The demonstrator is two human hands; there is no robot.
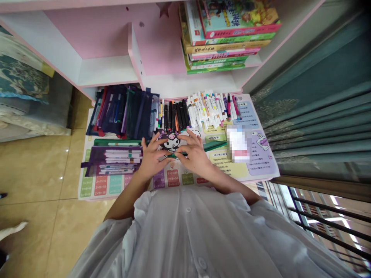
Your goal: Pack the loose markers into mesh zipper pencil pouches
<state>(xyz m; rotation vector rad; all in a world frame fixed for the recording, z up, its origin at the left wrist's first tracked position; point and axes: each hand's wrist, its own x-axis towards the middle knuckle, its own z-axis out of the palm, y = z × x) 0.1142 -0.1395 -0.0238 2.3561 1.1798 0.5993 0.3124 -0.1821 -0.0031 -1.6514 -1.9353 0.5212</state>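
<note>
Both hands meet over a flat pencil case (171,142) printed with a black-and-white cartoon figure, lying on the desk. My left hand (152,156) rests on the case's left part with fingers bent over it. My right hand (193,151) pinches a green pen or zipper edge (215,145) along the case's near side. Behind the case lie rows of black markers (176,115) and white markers (206,108).
A purple mesh pouch (113,159) with pens lies at the left, with dark mesh pouches (125,111) stacked behind it. A printed desk mat (257,154) covers the table. Books (226,36) are stacked on the pink-and-white shelf. Curtains hang at the right; tiled floor lies at the left.
</note>
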